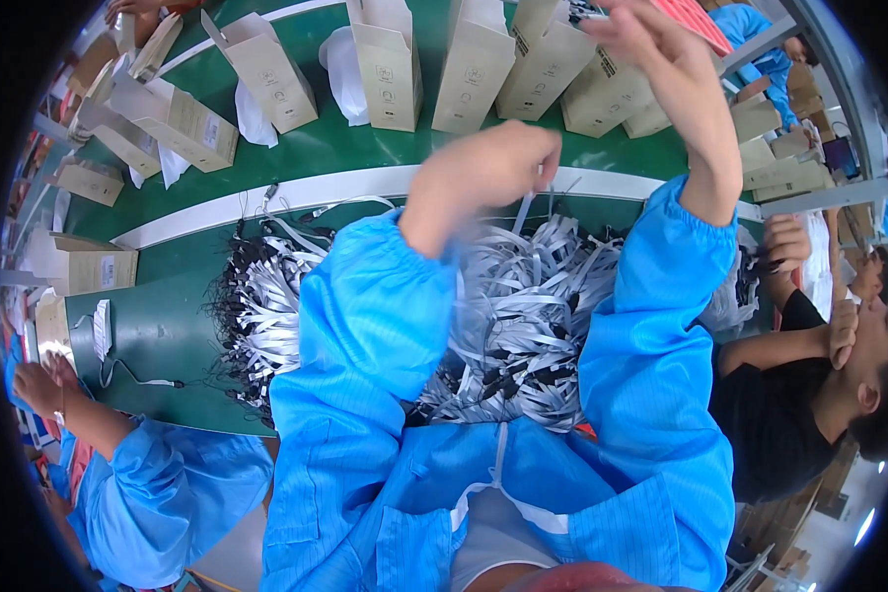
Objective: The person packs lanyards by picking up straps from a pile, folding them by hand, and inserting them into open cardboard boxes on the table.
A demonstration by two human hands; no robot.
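My left hand (488, 163), blurred by motion, is closed above a heap of grey lanyards (533, 306) with black clips and thin cords. A strap hangs from its fingertips toward the heap. Up at the far right, my right hand (651, 54) reaches over an open cardboard box (543, 79), its fingers stretched out and apart. Something dark and pale shows in that box's mouth by the fingertips; I cannot make out what it is. Another bunch of lanyards (271, 326) lies left of my left sleeve, partly covered by it.
Tall open boxes (385, 84) line the green conveyor belt (316, 153), some with white bags (345, 74) beside them. A white rail (355, 187) separates belt and bench. A co-worker in blue (168, 483) sits at left, a person in black (779, 405) at right. A white corded piece (102, 331) lies at left.
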